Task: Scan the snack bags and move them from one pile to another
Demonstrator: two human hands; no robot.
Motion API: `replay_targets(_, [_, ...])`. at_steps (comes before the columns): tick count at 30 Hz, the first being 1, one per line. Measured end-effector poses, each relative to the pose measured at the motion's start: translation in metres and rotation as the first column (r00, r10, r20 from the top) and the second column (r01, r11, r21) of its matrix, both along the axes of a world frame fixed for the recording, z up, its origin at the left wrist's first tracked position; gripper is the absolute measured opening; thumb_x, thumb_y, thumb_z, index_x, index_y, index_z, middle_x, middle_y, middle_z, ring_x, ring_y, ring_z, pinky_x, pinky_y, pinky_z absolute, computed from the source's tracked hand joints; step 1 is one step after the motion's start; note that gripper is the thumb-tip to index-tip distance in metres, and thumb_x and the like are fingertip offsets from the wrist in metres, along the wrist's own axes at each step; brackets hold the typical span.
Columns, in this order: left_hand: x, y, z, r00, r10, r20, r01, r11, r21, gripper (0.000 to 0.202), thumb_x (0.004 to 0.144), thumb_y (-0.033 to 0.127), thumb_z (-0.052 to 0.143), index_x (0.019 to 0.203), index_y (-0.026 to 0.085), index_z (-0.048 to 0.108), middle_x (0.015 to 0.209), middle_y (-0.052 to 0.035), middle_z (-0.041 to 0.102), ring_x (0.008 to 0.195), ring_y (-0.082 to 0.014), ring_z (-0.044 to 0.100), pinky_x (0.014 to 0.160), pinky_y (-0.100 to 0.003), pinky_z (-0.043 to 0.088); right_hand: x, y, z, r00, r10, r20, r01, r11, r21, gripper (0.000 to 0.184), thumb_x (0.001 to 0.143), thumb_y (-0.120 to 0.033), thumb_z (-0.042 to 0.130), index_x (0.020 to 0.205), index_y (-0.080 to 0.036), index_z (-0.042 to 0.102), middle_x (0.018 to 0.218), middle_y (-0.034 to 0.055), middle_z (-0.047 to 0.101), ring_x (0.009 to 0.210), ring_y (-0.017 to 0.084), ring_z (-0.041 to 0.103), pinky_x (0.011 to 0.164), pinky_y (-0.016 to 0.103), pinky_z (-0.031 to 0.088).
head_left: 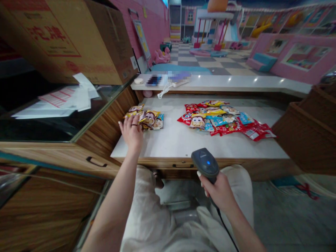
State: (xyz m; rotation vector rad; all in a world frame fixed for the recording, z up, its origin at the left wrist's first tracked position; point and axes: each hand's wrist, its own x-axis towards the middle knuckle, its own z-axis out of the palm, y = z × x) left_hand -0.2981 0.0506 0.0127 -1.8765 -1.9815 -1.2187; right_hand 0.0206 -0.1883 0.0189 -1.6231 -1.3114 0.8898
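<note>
My left hand [132, 133] lies flat on a small pile of foil snack packets [151, 119] printed with cartoon monkey faces, its fingers over the pile's near edge. To the right on the white tabletop [170, 147] is a larger spread of red, yellow and blue snack packets [212, 119]. My right hand [217, 190] is near the table's front edge, gripping a dark grey corded barcode scanner [206, 163] with a blue light, away from the packets.
Left of the table stands a glass-topped counter [52, 129] holding papers and a large cardboard box [65, 42]. Behind it, a white ledge [223, 83] carries a power strip and white cable. Wicker baskets [309, 129] stand at the right. A children's play area lies beyond.
</note>
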Motion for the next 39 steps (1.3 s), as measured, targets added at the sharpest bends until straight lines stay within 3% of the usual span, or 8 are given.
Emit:
replay_targets(5, [0.002,0.009,-0.019,1.0,0.0,-0.006,-0.001,0.984,-0.178,0.085,0.096,0.051,0.063,0.168,0.012,0.041,0.178,-0.0244,0.032,0.167,-0.0454,0.024,0.134,-0.068,0.015,0.005,0.003,-0.003,1.0,-0.003,0.007,0.003,1.0,-0.014,0.035,0.091,-0.051,0.068,0.068,-0.025,0.064,0.042,-0.0007,0.059,0.037,0.021,0.06,0.043,0.028,0.045])
replay_targets(12, [0.002,0.038,-0.013,0.998,-0.023,-0.051,0.007,0.958,-0.286,0.099,0.09,0.045,0.072,0.17,0.005,0.031,0.179,-0.0308,0.023,0.168,-0.0483,0.016,0.134,-0.068,0.013,0.006,0.008,0.0,1.0,0.001,-0.024,-0.002,1.0,-0.027,0.035,0.09,-0.05,0.07,0.067,-0.026,0.062,0.042,-0.0007,0.059,0.037,0.02,0.06,0.044,0.028,0.045])
replay_targets(15, [0.016,0.04,-0.004,1.0,-0.017,-0.018,0.012,0.971,-0.24,0.102,0.088,0.046,0.075,0.17,0.006,0.031,0.179,-0.0301,0.021,0.169,-0.0485,0.014,0.134,-0.069,0.006,0.008,0.009,0.002,0.999,-0.009,-0.044,0.007,0.999,-0.035,0.036,0.089,-0.051,0.07,0.065,-0.026,0.061,0.044,0.0003,0.06,0.039,0.021,0.061,0.043,0.028,0.045])
replay_targets(18, [0.051,0.033,-0.003,0.98,-0.196,0.034,0.198,0.975,-0.104,0.096,0.091,0.041,0.073,0.171,0.012,0.03,0.181,-0.0246,0.022,0.17,-0.0417,0.017,0.137,-0.061,0.011,0.011,0.009,0.003,0.999,-0.011,-0.045,0.01,0.999,-0.044,0.035,0.088,-0.052,0.069,0.065,-0.027,0.061,0.044,0.0005,0.06,0.037,0.021,0.059,0.043,0.028,0.045])
replay_targets(23, [0.144,0.019,-0.024,0.754,-0.652,0.082,0.657,0.749,-0.09,0.085,0.089,0.025,0.07,0.168,0.016,0.04,0.178,-0.0199,0.033,0.166,-0.0375,0.031,0.137,-0.055,0.022,0.013,0.006,-0.002,1.0,-0.019,-0.021,0.019,0.999,-0.038,0.032,0.09,-0.052,0.067,0.071,-0.026,0.065,0.041,-0.0007,0.057,0.035,0.021,0.058,0.041,0.028,0.044])
replay_targets(28, [0.216,0.031,-0.039,0.639,-0.756,0.141,0.769,0.623,-0.142,0.087,0.079,0.005,0.058,0.165,0.017,0.048,0.177,-0.0161,0.037,0.168,-0.0361,0.028,0.138,-0.057,0.018,0.017,0.003,-0.001,0.998,-0.06,-0.021,0.059,0.997,-0.045,0.031,0.089,-0.051,0.068,0.07,-0.026,0.065,0.041,-0.001,0.056,0.038,0.022,0.059,0.042,0.028,0.044])
replay_targets(34, [0.233,0.05,-0.034,0.571,-0.764,0.301,0.818,0.561,-0.13,0.071,0.086,0.006,0.053,0.155,0.02,0.061,0.17,-0.0137,0.05,0.164,-0.0321,0.038,0.138,-0.056,0.02,0.022,0.001,0.007,0.993,-0.104,-0.061,0.101,0.993,-0.059,0.03,0.082,-0.051,0.069,0.066,-0.027,0.06,0.043,-0.0012,0.057,0.038,0.021,0.06,0.043,0.029,0.045])
replay_targets(39, [0.213,0.026,-0.028,0.437,-0.745,0.504,0.855,0.518,0.024,0.066,0.086,0.016,0.064,0.152,0.024,0.063,0.165,-0.0097,0.056,0.16,-0.0311,0.043,0.137,-0.052,0.025,0.02,-0.002,0.003,0.995,-0.074,-0.071,0.071,0.996,-0.047,0.03,0.086,-0.05,0.068,0.068,-0.026,0.062,0.041,-0.0017,0.057,0.037,0.021,0.06,0.042,0.028,0.044])
